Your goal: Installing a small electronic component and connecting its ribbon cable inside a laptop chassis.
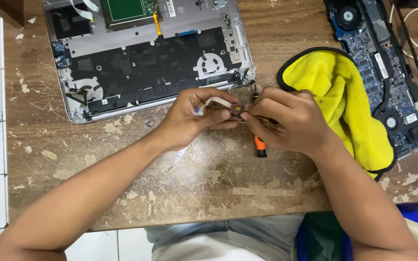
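Both hands meet over the worn table [209, 193]: left hand [194, 118] pinches a pale ribbon cable [217, 101] with a small dark part [237, 109] at its end, right hand [286, 121] grips that part from the other side, probably to steady it. An orange screwdriver [261, 146] pokes out under the right hand, mostly hidden. Further back sit the opened laptop [146, 58], a yellow cloth [349, 101] and a board [383, 63], cut off at the edge.

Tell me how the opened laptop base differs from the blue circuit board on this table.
The opened laptop base is a silver shell with dark insides, at the top left; the blue circuit board is bare, with no shell, at the top right. The yellow cloth overlaps the board's edge; nothing covers the base. Both show round fans.
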